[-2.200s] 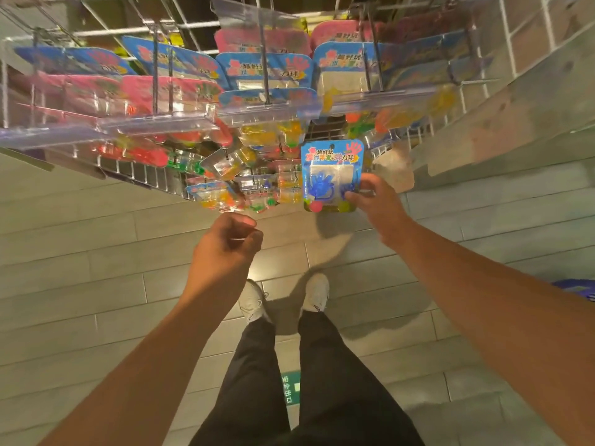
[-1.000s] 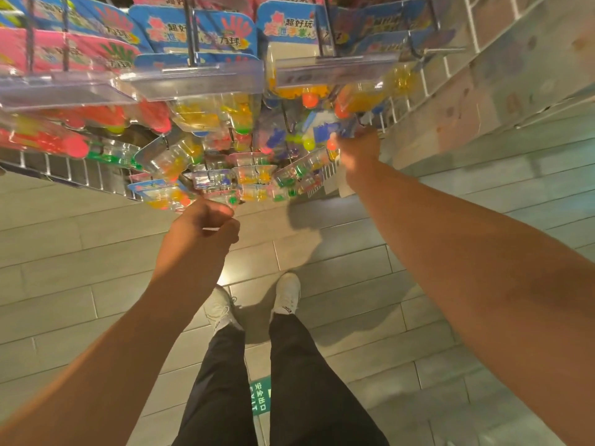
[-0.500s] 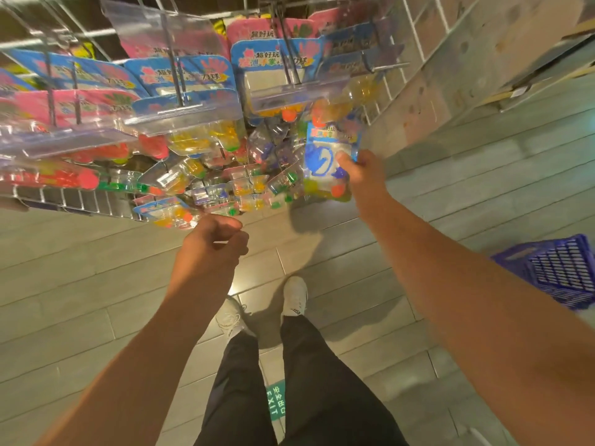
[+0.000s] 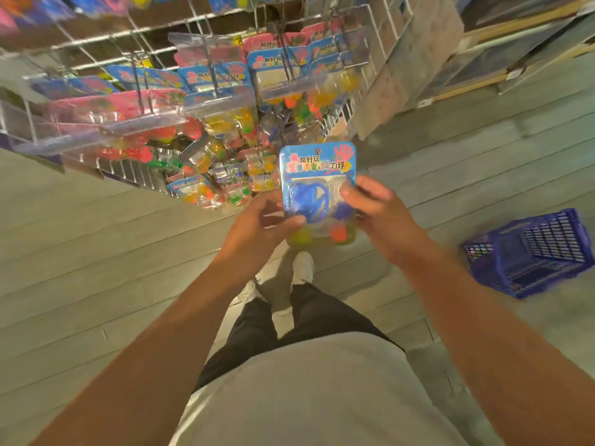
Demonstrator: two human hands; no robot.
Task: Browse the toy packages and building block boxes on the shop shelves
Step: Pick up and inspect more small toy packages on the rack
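Beyond both hands the wire rack (image 4: 106, 56) carries rows of hanging packets. The toy packet (image 4: 318, 191) sits between the hands: the right hand (image 4: 375, 207) pinches its side, the left hand (image 4: 260, 226) grips its lower corner. Holding it level and tilting gently would suit reading the card.

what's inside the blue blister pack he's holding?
Inside the blue blister pack: a blue hand-shaped toy, with a yellow ball and an orange ball below. The right hand and left hand cover the pack's sides.
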